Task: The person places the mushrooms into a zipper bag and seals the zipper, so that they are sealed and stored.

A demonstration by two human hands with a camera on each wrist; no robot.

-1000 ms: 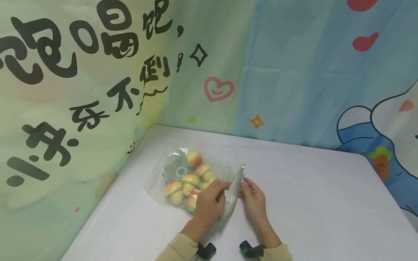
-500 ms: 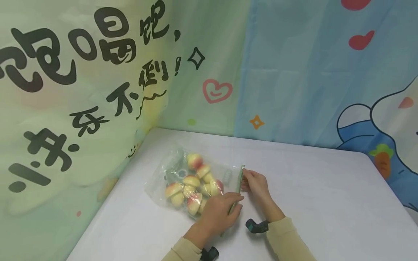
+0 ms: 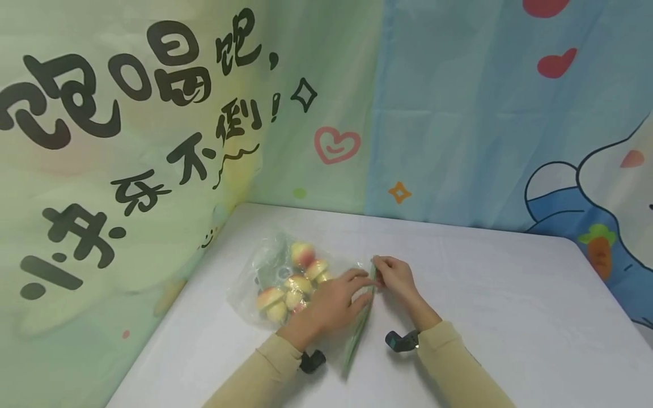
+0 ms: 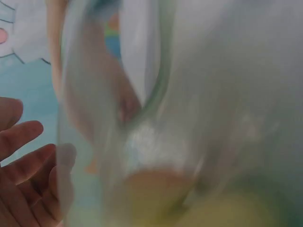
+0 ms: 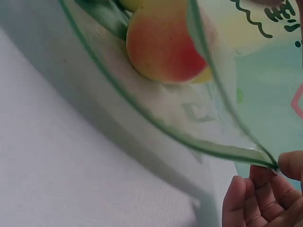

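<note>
A clear zip bag (image 3: 240, 292) with a green zip edge (image 3: 355, 343) lies on the white table, holding several yellow and red toy mushrooms (image 3: 274, 304). My right hand (image 3: 399, 280) pinches the far corner of the zip edge between thumb and fingers. In the right wrist view the bag's two green strips (image 5: 142, 111) meet at those fingertips and part away from them, with a mushroom (image 5: 163, 42) behind. My left hand (image 3: 334, 303) is over the bag near the zip, covering some mushrooms. Its fingers look loosely bent in the left wrist view, beside the blurred plastic.
A grey-green piece (image 3: 272, 272) with round white marks shows at the bag's left end. Dark wrist cameras (image 3: 403, 341) sit on both wrists. A printed curtain (image 3: 306, 147) stands behind the table and along its left side.
My right hand has moved up to the bag's far corner and pinches it there. The left hand went down along the zip, then back up over the bag. The zip edge now looks straighter.
</note>
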